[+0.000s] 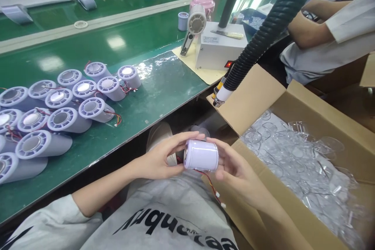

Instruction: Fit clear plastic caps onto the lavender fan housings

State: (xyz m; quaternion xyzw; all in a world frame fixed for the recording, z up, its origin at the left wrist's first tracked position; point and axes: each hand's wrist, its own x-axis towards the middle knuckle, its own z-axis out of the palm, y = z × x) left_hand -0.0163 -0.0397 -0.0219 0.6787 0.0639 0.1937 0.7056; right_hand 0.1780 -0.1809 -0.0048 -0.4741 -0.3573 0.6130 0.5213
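Both my hands hold one pale lilac cylinder [201,155] over my lap, lying on its side, with red and yellow wires [211,186] trailing from it. My left hand [162,158] grips its left end, fingers curled around the rim. My right hand [234,166] cups its right end from beneath, thumb on top. Several matching lilac cylinders [58,109] with grilled round ends lie in rows on the green table [152,93] to my left.
An open cardboard box [319,117] of clear plastic parts [299,156] stands at my right. A black ribbed hose [263,35] hangs over its flap. A white machine [218,45] sits on the table's far edge. Another person's arm [310,27] works at the upper right.
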